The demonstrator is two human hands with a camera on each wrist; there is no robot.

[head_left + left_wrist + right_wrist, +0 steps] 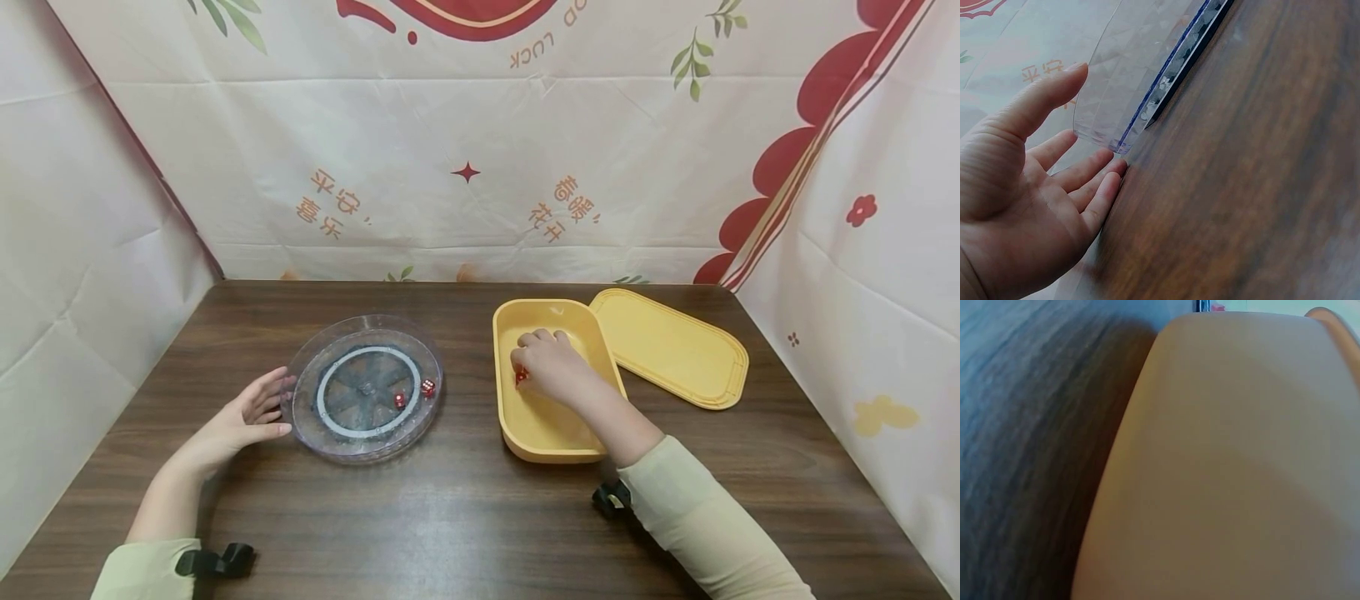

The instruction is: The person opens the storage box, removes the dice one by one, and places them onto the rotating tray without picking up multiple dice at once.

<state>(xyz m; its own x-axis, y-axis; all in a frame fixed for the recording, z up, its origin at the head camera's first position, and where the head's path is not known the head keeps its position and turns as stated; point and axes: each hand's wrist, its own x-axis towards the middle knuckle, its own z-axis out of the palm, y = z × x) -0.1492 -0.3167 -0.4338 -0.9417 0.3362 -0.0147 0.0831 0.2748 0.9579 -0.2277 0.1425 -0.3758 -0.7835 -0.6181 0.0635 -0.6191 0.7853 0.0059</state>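
A round clear plastic tray (pixel 367 454) stands on the left of the table, with two red dice, one die (pixel 400 401) by its white ring and another die (pixel 427 387) near its right side. My left hand (pixel 243 417) is at the tray's left side, fingers loosely extended; in the left wrist view the fingertips (pixel 1105 156) are right at its clear wall (pixel 1110 106). Inside the yellow box (pixel 551 446), my right hand (pixel 557 367) has curled fingers pinching a red die (pixel 521 377), partly hidden by them. The right wrist view shows only the box's outer side (pixel 1210 456).
A yellow lid (pixel 671 350) lies at the back right, one end against the box. The brown wooden table (pixel 442 525) runs back to a printed white cloth (pixel 420 167). Black straps (pixel 217 561) with small cameras circle both wrists.
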